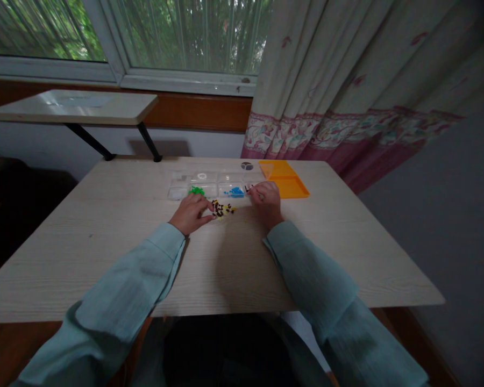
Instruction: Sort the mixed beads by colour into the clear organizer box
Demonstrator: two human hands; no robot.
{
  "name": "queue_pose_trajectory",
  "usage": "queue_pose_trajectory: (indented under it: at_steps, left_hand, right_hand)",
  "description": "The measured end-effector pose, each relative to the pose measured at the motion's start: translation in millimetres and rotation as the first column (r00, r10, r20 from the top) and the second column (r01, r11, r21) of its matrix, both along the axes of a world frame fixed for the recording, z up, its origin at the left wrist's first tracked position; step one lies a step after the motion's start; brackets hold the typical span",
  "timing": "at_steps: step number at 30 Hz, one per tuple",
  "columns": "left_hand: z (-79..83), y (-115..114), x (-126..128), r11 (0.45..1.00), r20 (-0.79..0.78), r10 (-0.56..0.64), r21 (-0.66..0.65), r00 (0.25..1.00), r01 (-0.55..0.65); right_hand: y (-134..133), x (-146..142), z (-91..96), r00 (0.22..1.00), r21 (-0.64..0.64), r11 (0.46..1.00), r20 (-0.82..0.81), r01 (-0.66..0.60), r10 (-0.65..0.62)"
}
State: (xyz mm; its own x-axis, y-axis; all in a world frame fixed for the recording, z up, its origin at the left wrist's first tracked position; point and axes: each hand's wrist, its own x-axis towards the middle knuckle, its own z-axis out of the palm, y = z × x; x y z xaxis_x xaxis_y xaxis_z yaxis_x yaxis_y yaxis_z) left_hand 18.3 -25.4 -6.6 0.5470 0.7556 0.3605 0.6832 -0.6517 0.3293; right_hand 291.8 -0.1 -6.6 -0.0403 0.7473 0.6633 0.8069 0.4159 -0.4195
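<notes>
A clear plastic compartment box (218, 184) lies across the table. Small green pieces (197, 191) are in one front compartment and small blue pieces (234, 192) in another. In front of the box is a loose pile of tiny dark brown and yellow pieces (221, 209). My left hand (191, 214) rests at the pile's left edge, thumb and forefinger apart. My right hand (267, 202) is at the box's right front compartment, where a few dark bits show. Its fingers are pinched together; what is between them is too small to see.
An orange plastic tray (292, 186) lies beside the box on the right. A raised white shelf (116, 110) on black legs stands at the table's back left. Behind the wooden table (242, 269) are a window and a long curtain (302, 80).
</notes>
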Motion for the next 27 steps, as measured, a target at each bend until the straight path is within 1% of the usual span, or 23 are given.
queue_pose_trajectory:
  at_steps: [9, 14, 20, 23, 27]
  left_hand:
    - [3.2, -3.8, 4.0, 1.000, -0.003, -0.021, -0.002, 1.000, 0.021]
    - [3.6, -3.9, 7.3, 1.000, -0.005, 0.005, -0.023, 1.000, -0.005]
    - [5.2, -5.0, 10.4, 1.000, -0.034, 0.021, 0.017, 0.999, -0.021]
    - [3.7, -4.7, 10.1, 0.999, 0.013, 0.025, 0.037, 1.000, -0.026]
    - [0.1, -3.4, 10.1, 0.998, 0.138, 0.045, 0.047, 0.989, -0.052]
  right_hand:
    - [-0.6, -0.8, 1.0, 1.000, -0.008, 1.000, -0.002, -0.013, 0.013]
    - [-0.7, -0.1, 0.6, 1.000, -0.004, 1.000, -0.007, -0.014, 0.014]
    - [0.7, 0.9, -2.0, 0.999, 0.004, 1.000, 0.027, -0.018, 0.018]
    - [-0.7, -0.1, -0.6, 0.998, 0.032, 0.999, 0.055, -0.022, 0.020]
    - [-8.0, -6.9, 6.2, 0.989, 0.047, 0.997, 0.137, -0.069, 0.062]
